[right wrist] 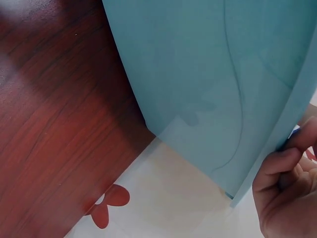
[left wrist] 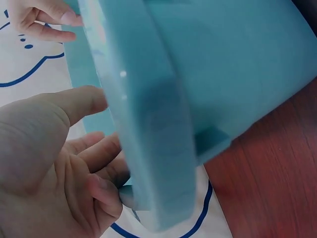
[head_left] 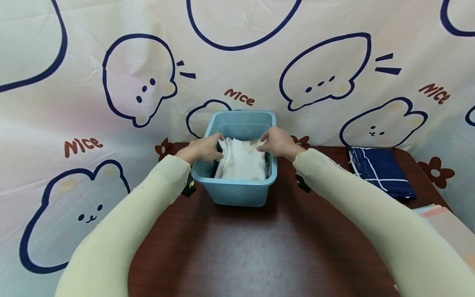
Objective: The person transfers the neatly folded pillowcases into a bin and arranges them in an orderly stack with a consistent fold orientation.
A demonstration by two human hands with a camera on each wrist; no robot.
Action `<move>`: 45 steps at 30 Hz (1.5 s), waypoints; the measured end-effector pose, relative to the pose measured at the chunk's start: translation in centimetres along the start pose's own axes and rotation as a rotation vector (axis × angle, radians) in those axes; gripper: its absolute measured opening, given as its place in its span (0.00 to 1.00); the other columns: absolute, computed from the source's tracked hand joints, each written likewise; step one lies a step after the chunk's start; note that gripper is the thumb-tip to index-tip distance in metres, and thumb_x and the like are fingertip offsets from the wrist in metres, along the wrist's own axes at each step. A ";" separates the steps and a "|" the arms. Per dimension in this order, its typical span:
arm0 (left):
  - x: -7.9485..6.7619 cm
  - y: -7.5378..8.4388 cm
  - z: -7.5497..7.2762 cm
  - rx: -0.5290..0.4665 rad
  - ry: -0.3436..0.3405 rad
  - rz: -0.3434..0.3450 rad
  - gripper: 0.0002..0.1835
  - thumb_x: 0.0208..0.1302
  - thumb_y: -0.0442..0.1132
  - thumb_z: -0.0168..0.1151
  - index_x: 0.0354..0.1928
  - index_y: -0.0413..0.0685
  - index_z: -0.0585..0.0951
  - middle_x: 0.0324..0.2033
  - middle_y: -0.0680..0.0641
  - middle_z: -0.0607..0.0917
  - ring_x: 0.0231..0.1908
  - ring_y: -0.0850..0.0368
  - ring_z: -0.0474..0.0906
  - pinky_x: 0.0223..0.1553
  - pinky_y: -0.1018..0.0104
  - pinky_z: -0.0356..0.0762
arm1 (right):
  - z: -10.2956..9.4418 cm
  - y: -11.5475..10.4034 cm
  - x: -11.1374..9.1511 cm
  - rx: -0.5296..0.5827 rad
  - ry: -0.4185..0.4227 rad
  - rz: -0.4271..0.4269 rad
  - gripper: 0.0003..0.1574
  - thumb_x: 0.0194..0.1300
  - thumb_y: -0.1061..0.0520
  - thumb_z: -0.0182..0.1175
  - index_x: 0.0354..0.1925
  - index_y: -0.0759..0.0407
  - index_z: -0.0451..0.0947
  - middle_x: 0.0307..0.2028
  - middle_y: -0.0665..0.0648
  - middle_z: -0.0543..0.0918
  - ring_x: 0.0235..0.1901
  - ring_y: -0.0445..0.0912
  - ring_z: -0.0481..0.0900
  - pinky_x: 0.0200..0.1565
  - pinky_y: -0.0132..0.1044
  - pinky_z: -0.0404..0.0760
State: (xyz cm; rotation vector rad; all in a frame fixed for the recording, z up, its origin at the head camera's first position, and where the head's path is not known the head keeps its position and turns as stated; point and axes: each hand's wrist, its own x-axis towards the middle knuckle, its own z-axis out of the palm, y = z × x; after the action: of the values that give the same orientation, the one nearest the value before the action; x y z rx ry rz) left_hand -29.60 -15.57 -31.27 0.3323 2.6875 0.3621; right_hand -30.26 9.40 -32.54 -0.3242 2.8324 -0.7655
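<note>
A light blue plastic bin point(head_left: 234, 194) stands at the back of the table with folded white cloth point(head_left: 245, 163) inside. My left hand point(head_left: 204, 148) reaches over its left rim, thumb and forefinger apart at the cloth's left edge. My right hand point(head_left: 279, 142) comes over the right rim with bent fingers, fingertips at the cloth's upper right corner. In the left wrist view the bin's rim point(left wrist: 148, 124) hides the left fingertips point(left wrist: 111, 148). The right wrist view shows the right hand point(right wrist: 292, 183) beside the bin's wall point(right wrist: 198, 74); its fingertips are partly hidden.
Folded navy cloth with white lines point(head_left: 382, 171) lies at the table's right back. A pale, peach-toned folded cloth point(head_left: 445, 227) is nearer me, partly behind my right sleeve. A printed sheet point(head_left: 237, 70) hangs behind the brown table point(head_left: 237, 247). Dark pieces show beside the white cloth.
</note>
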 end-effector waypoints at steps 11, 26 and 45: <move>-0.3 -0.1 0.1 -0.029 0.015 0.045 0.24 0.76 0.48 0.51 0.69 0.51 0.67 0.44 0.47 0.90 0.41 0.49 0.86 0.56 0.43 0.68 | -0.1 0.4 -0.1 0.048 -0.003 -0.044 0.18 0.69 0.51 0.64 0.50 0.61 0.84 0.49 0.62 0.87 0.49 0.52 0.84 0.45 0.43 0.82; -0.9 -0.2 0.0 -0.091 0.017 0.082 0.24 0.77 0.46 0.50 0.70 0.47 0.67 0.47 0.41 0.88 0.39 0.44 0.83 0.41 0.58 0.74 | 0.2 1.8 -0.7 0.218 0.003 -0.203 0.15 0.72 0.54 0.61 0.50 0.62 0.84 0.45 0.62 0.88 0.43 0.51 0.83 0.40 0.37 0.79; -2.1 0.9 0.9 -0.163 0.201 0.147 0.19 0.75 0.43 0.51 0.62 0.45 0.75 0.43 0.43 0.90 0.40 0.51 0.84 0.37 0.60 0.77 | -1.5 3.1 -1.9 0.466 -0.083 -0.248 0.17 0.77 0.56 0.54 0.54 0.65 0.80 0.40 0.58 0.88 0.21 0.43 0.79 0.28 0.36 0.81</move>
State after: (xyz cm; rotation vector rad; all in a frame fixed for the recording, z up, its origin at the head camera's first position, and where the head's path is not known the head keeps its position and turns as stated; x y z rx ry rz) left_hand -27.18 -15.19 -31.01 0.4676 2.8117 0.6875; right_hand -29.31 13.25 -32.64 -0.6158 2.4616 -1.3880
